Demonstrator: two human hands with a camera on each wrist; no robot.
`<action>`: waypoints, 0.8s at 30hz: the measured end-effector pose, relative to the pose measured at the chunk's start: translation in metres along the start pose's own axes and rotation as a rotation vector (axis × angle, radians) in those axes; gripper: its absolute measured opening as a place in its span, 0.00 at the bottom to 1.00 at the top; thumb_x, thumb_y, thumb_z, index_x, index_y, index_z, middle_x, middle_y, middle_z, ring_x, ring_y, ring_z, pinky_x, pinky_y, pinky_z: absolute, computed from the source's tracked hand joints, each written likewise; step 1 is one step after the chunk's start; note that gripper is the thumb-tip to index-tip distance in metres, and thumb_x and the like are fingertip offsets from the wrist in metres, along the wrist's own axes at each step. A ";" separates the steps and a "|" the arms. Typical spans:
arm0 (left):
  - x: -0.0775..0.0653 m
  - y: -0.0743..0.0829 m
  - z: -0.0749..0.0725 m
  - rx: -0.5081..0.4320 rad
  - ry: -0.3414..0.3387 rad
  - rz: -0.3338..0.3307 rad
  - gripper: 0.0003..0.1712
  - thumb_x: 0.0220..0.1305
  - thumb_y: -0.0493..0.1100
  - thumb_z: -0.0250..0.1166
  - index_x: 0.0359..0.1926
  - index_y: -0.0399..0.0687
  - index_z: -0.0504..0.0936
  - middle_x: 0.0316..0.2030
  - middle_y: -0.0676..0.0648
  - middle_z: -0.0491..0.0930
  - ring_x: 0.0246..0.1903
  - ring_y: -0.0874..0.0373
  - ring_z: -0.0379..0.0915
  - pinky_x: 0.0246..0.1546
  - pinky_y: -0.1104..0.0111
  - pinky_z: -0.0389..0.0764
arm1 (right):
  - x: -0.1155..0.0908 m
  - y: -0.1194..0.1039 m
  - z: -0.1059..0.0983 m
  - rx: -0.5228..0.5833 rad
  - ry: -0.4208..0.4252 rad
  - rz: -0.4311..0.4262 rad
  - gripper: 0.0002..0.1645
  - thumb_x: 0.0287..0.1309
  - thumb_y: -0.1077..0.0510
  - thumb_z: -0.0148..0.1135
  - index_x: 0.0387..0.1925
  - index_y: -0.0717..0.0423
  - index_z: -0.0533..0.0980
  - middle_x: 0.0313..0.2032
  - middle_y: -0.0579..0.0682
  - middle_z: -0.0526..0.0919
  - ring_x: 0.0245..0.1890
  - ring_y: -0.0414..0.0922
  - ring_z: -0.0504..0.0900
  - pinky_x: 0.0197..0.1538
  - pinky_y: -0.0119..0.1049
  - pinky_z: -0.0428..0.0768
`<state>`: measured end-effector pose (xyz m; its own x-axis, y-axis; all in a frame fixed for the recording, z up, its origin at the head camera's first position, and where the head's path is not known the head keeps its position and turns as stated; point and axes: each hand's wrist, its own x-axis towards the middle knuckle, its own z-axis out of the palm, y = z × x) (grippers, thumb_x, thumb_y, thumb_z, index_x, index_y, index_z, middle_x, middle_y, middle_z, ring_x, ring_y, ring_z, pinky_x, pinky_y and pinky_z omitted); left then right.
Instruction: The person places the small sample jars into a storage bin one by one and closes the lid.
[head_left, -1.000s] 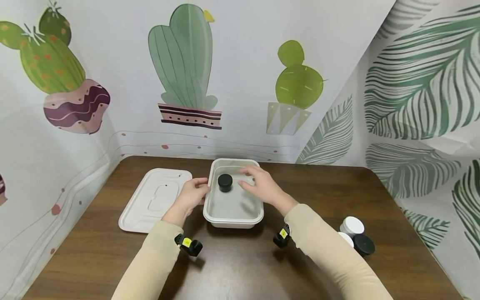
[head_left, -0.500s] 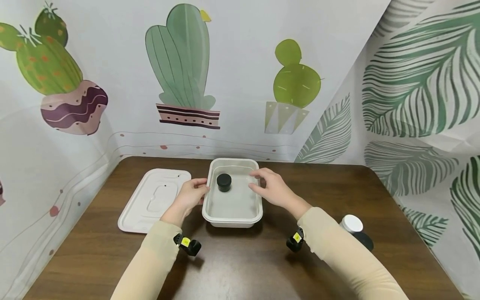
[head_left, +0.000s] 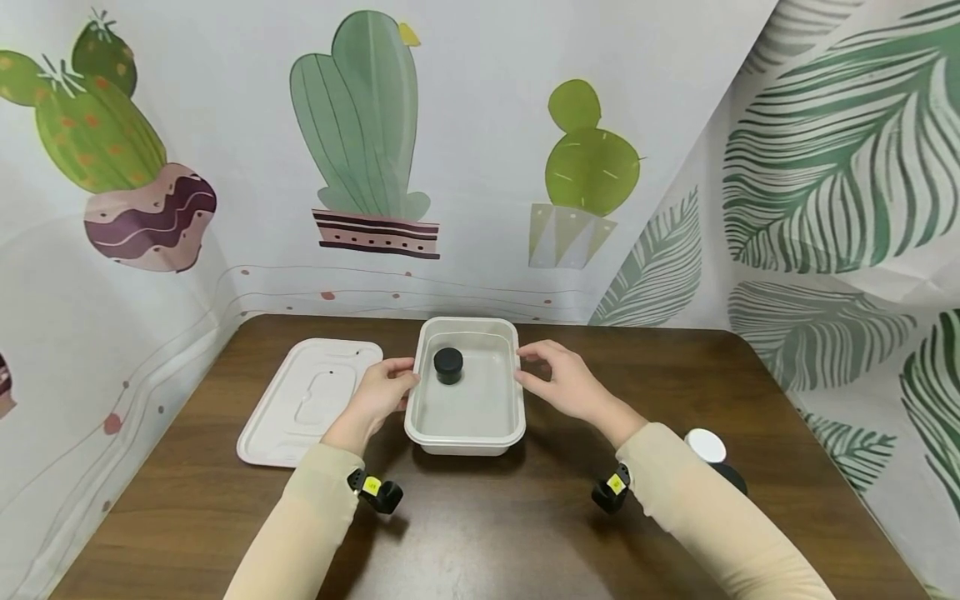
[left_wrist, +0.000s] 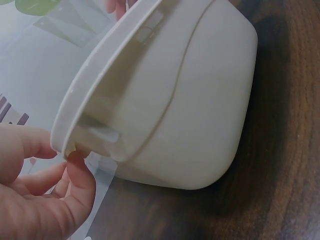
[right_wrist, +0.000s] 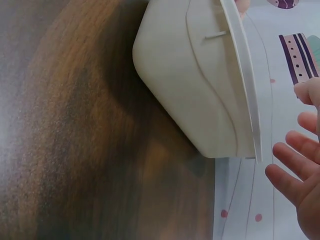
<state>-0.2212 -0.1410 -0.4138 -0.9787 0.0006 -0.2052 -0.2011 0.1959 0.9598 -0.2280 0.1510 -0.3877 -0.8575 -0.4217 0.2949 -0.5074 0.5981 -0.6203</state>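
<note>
A pale grey plastic box [head_left: 465, 442] stands uncovered on the brown table. One round black jar [head_left: 448, 361] sits inside it, toward the far left corner. My left hand [head_left: 377, 392] pinches the box's left rim; the left wrist view has the fingers [left_wrist: 80, 177] at the rim's edge. At the right side of the box is my right hand [head_left: 562, 382], its fingers loosely spread and holding nothing. A gap shows between that hand [right_wrist: 302, 165] and the rim in the right wrist view. The box's far side hides part of the inner wall from the wrist cameras.
Left of the box lies a white lid [head_left: 277, 425], flat on the table [head_left: 480, 533]. A white jar [head_left: 706, 446] and a black jar [head_left: 729, 478] stand at the right, partly behind the right sleeve [head_left: 690, 492]. A patterned cloth [head_left: 480, 167] hangs behind the table.
My right hand has drawn back to the right, from over the box's inside to beside its right rim. The left hand, the box and the black jar in it stay in place.
</note>
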 end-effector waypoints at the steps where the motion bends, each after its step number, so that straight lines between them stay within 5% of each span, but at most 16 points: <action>1: 0.000 0.000 0.000 -0.003 0.000 -0.002 0.25 0.66 0.36 0.54 0.63 0.31 0.66 0.52 0.32 0.73 0.41 0.51 0.79 0.35 0.68 0.81 | -0.001 0.000 -0.001 -0.001 -0.001 0.007 0.23 0.58 0.53 0.64 0.52 0.59 0.75 0.50 0.53 0.79 0.52 0.50 0.79 0.51 0.46 0.80; 24: 0.000 -0.001 0.000 -0.034 0.007 -0.014 0.25 0.65 0.35 0.55 0.62 0.32 0.67 0.49 0.34 0.75 0.36 0.56 0.78 0.32 0.69 0.81 | -0.024 0.019 -0.019 -0.003 0.014 0.071 0.26 0.58 0.47 0.63 0.54 0.54 0.74 0.52 0.53 0.79 0.54 0.51 0.78 0.54 0.51 0.77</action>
<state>-0.2209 -0.1412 -0.4151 -0.9760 -0.0089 -0.2175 -0.2161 0.1619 0.9629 -0.2183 0.1856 -0.3924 -0.8926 -0.3682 0.2602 -0.4452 0.6286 -0.6377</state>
